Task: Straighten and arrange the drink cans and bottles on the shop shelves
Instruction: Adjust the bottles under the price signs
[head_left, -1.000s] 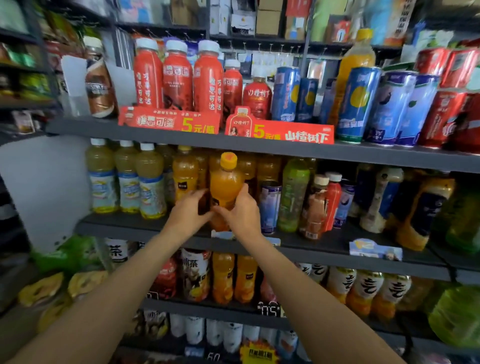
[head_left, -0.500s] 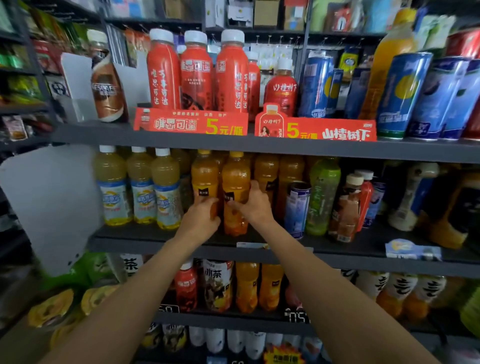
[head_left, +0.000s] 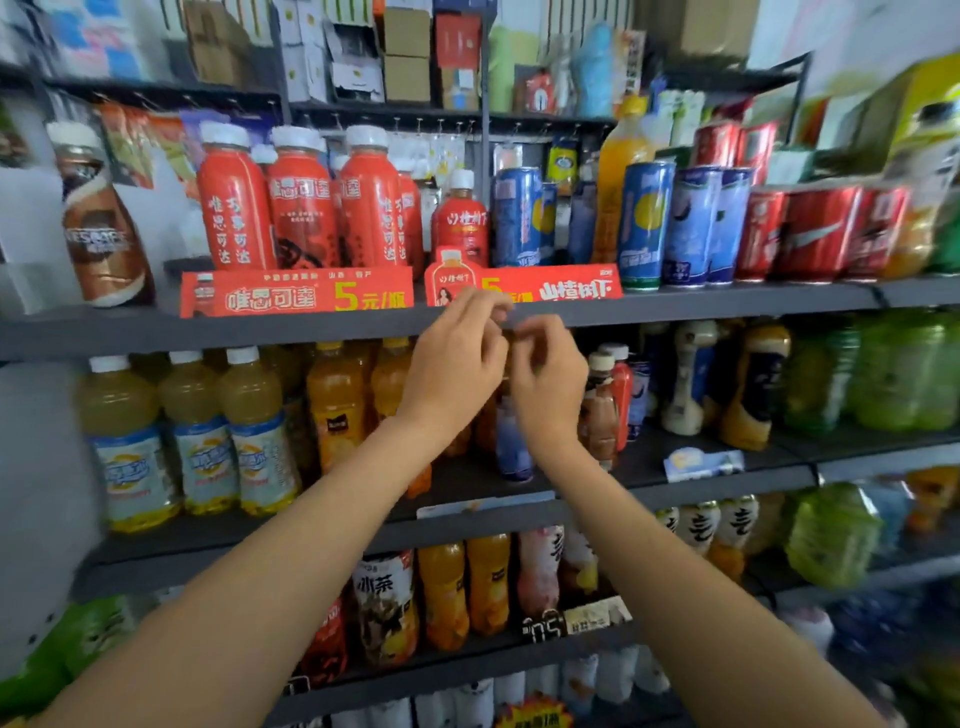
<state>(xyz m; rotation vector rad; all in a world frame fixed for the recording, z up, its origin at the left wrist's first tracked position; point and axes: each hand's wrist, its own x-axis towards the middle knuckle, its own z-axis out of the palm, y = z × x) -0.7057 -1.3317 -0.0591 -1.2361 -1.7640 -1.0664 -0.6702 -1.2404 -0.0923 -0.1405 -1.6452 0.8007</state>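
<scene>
Hands between bottles, at the front edge of the upper shelf

Both the left hand (head_left: 457, 358) and right hand (head_left: 550, 384) hang loosely curled and seem, through the blur, to hold nothing; the orange juice bottles (head_left: 337, 400) stand on the middle shelf (head_left: 727, 480) behind them. The next move probably calls for choosing another crooked bottle. The red price strip (head_left: 296, 293) reads "5元/瓶"; a brown bottle (head_left: 101, 234) says Nescafé.
</scene>
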